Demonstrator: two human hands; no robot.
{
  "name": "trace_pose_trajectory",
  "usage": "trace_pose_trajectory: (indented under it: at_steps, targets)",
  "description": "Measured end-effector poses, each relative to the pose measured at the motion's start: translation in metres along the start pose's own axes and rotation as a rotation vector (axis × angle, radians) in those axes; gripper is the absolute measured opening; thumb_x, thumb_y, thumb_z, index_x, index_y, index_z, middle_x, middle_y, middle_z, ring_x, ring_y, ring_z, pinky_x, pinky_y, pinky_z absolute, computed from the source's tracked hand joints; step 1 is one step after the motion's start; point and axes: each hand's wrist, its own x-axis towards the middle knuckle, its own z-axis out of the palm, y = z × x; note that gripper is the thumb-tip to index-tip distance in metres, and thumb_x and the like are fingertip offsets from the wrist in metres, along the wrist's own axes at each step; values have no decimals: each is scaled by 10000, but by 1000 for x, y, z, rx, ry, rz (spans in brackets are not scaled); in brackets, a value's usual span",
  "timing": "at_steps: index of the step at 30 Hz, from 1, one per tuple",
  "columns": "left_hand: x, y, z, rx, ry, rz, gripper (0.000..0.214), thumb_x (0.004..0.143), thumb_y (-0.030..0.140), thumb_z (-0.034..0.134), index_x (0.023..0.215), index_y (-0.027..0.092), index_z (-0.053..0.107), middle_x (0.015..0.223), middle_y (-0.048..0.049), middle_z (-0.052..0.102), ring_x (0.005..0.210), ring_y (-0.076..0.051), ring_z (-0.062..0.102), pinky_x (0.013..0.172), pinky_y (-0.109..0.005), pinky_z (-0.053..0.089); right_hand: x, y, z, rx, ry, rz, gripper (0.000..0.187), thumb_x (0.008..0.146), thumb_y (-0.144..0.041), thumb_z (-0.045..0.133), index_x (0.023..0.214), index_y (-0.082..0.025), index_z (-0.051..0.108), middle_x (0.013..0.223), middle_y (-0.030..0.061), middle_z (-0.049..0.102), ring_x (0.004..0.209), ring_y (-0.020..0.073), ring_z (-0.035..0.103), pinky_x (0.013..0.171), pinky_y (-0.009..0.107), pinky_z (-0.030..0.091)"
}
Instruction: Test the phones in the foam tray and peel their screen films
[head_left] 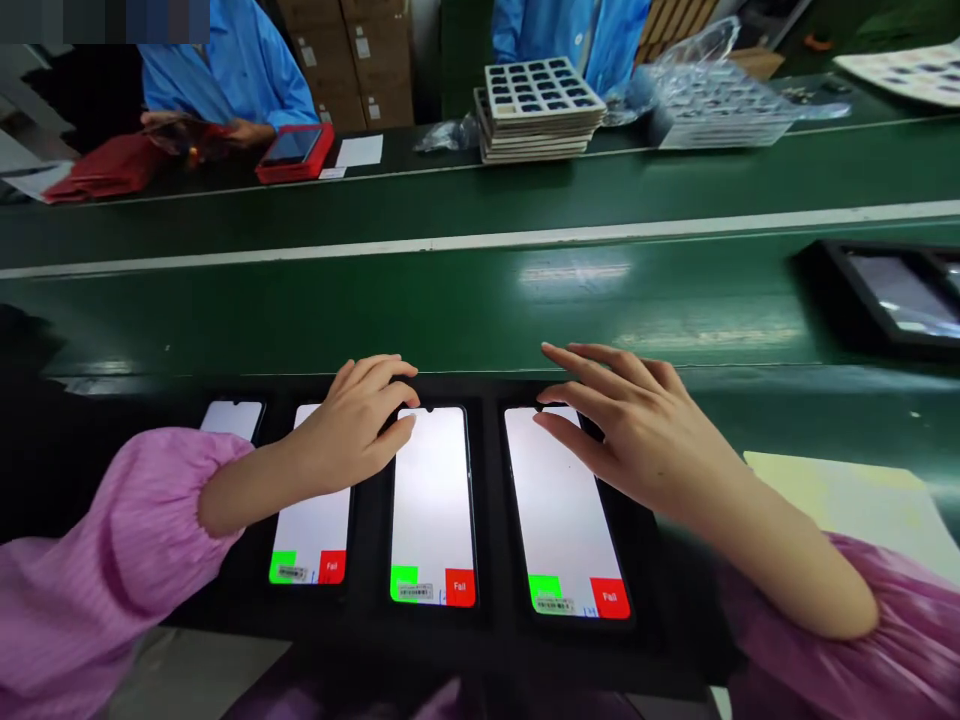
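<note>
Head view: the left hand [360, 420] lies loosely curled and grips nothing. It rests over the top of the second phone [311, 525], fingertips touching the upper left corner of the third phone [433, 500]. At its 3 o'clock the right hand [637, 430] is spread open and holds nothing, fingertips on the top edge of the fourth phone [562, 510]. These white-lit phones sit side by side in a black tray [491, 560], with the first phone [232, 418] at the left hand's 9 o'clock. Across the belt [465, 300], a tray stack [536, 110] stands at 12 o'clock.
</note>
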Motion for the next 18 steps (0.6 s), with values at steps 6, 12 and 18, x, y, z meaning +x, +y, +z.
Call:
trace_pose_trajectory:
  at_steps: [6, 12, 18]
  targets:
    - [0, 3, -9, 36, 20, 66, 328, 1085, 335, 478, 1096, 217, 784, 1395, -134, 737, 1514, -408, 537, 1226, -877, 330, -11, -7, -3, 19, -14, 38, 377, 1170, -408, 486, 1086, -226, 805, 1614, 137, 595, 1431, 392, 603, 958, 531, 527]
    - [6, 32, -22, 136, 156, 294, 296, 1074, 220, 517, 1199, 190, 784, 1316, -126, 769, 1301, -353, 683, 1205, -739, 424, -12, 7, 7, 136, -4, 88, 395, 1155, -464, 525, 1013, -245, 821, 1535, 109, 667, 1374, 401, 643, 901, 529, 555]
    - [31, 64, 0, 56, 166, 434, 251, 1063, 355, 678, 1163, 147, 776, 1201, -111, 784, 1116, -310, 702, 907, -471, 523, -27, -12, -10, 276, 90, 10, 178, 1112, -237, 622, 983, -219, 744, 1292, 84, 759, 1142, 262, 696, 914, 416, 506]
